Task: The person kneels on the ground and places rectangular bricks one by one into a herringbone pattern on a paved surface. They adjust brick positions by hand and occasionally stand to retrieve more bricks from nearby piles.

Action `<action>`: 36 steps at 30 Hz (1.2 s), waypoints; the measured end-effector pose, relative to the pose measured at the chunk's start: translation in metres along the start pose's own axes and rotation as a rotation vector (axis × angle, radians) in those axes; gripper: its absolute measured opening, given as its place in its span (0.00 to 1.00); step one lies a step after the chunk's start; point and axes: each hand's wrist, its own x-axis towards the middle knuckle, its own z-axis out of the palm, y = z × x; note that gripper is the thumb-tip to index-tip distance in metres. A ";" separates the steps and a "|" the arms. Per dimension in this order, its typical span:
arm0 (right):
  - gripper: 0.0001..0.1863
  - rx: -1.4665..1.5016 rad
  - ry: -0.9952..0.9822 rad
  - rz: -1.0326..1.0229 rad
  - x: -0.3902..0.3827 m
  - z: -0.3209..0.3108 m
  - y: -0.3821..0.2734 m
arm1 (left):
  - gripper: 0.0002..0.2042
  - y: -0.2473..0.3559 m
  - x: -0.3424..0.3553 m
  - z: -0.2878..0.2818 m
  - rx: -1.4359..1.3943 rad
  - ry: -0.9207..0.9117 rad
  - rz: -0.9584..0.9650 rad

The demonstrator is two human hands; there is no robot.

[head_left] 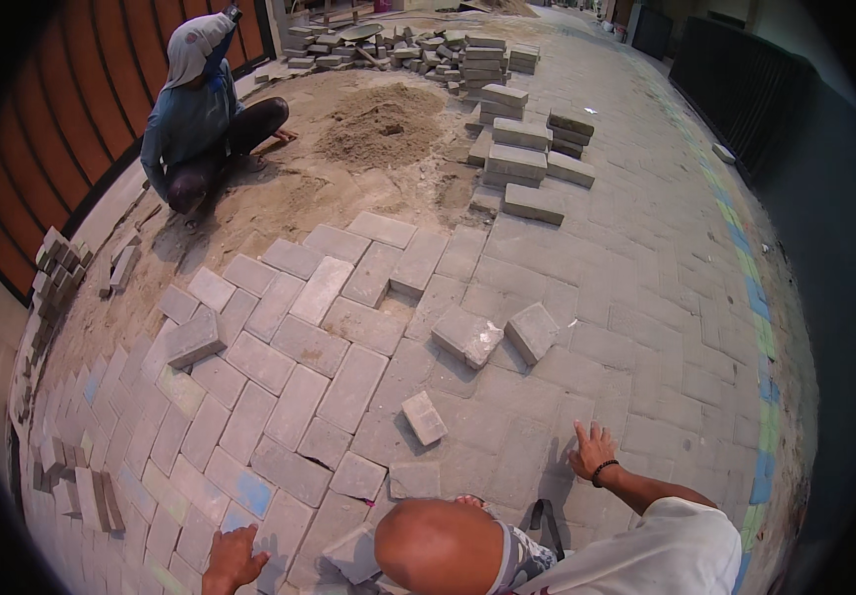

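Note:
My left hand [234,557] hovers low over the laid paving blocks [294,466], fingers apart and holding nothing. On the right, my right hand [594,451], with a dark beaded bracelet on the wrist, is spread open above the paving. Between my hands and farther ahead lie a loose half block [424,417], a chipped block [467,335] and another tilted block [532,331]. A grey block [196,339] rests on top of the laid ones at the left. Beside my knee, a block piece [352,553] is partly hidden.
A co-worker [195,119] squats on bare sand at the far left, near a sand heap [380,124]. Stacked blocks [522,149] stand farther ahead, with a loose pile [418,50] behind. An orange slatted gate [51,139] borders the left; a dark gate [740,84] borders the right.

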 end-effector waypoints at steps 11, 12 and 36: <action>0.50 0.159 -0.298 0.143 -0.040 0.136 0.058 | 0.29 0.014 0.000 0.000 0.019 -0.048 0.090; 0.52 0.150 -0.298 0.136 -0.037 0.134 0.058 | 0.29 0.021 0.001 -0.003 0.036 -0.051 0.104; 0.67 -0.106 -0.362 0.181 -0.028 0.147 0.056 | 0.30 0.086 0.046 -0.074 0.182 -0.015 0.354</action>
